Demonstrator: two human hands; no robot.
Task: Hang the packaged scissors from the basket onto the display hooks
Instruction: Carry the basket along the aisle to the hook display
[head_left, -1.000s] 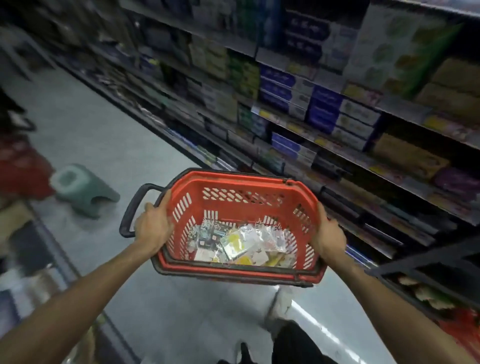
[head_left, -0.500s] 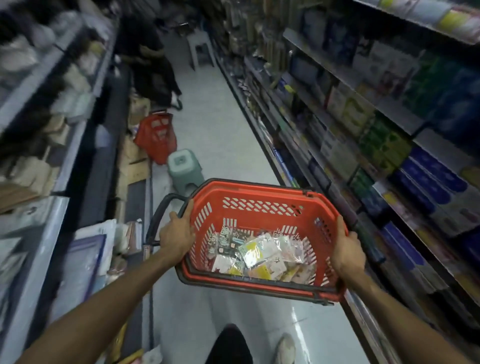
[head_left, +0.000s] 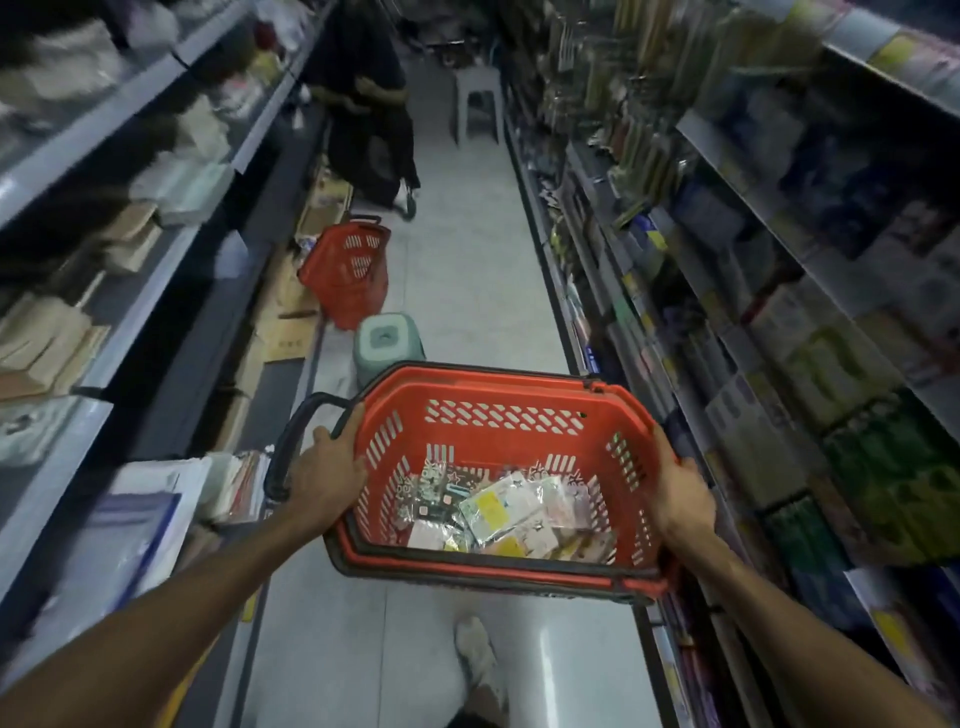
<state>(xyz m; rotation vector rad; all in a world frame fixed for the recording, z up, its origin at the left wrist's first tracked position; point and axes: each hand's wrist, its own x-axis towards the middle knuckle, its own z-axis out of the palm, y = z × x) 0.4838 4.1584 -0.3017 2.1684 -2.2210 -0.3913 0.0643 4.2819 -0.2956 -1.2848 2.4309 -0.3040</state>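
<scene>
A store aisle seen from above, with stocked shelves on both sides. A red slotted plastic shopping basket (head_left: 498, 395) is held out at waist height. The left hand (head_left: 327, 473) grasps its left rim beside the black handle, and the right hand (head_left: 680, 493) grasps its right rim. The packaged scissors (head_left: 498, 512) lie heaped on the basket's floor. Beyond, a pale green plastic stool (head_left: 387, 340) and a second red basket (head_left: 348, 270) stand on the floor.
</scene>
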